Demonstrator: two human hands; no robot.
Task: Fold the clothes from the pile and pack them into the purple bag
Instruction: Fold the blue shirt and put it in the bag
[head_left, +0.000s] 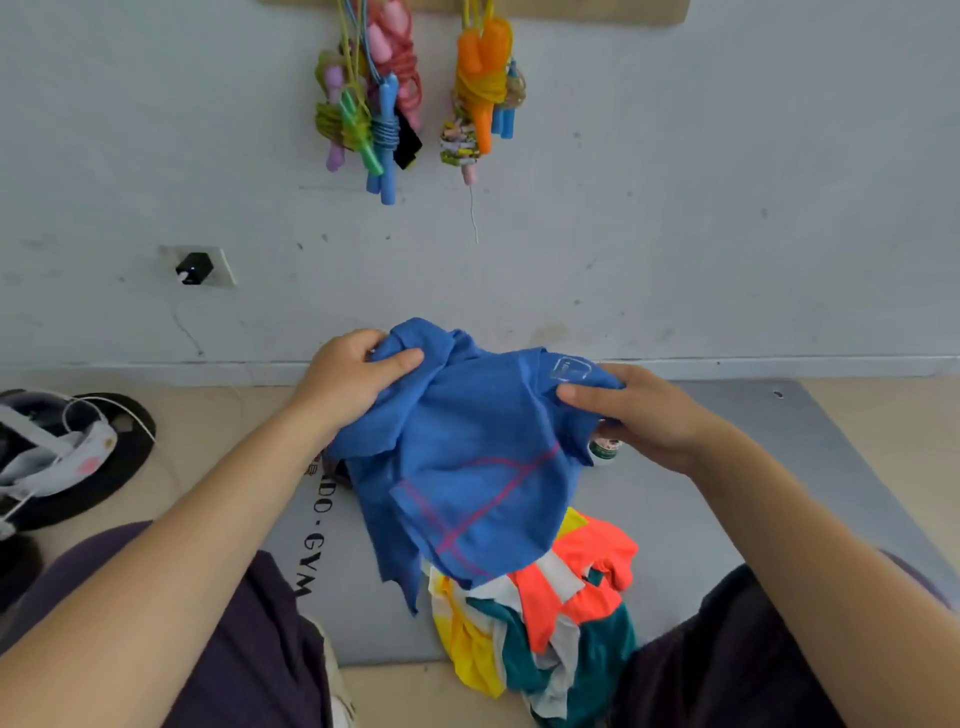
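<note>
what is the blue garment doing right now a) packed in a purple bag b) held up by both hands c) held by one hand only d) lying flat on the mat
b, the left hand and the right hand each grip the blue garment above the grey mat.

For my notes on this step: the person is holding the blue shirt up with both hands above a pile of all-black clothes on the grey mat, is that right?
Not quite: the head view shows the pile is orange, yellow, teal and white. The rest holds: left hand and right hand hold the blue shirt above it, over the grey mat.
</note>
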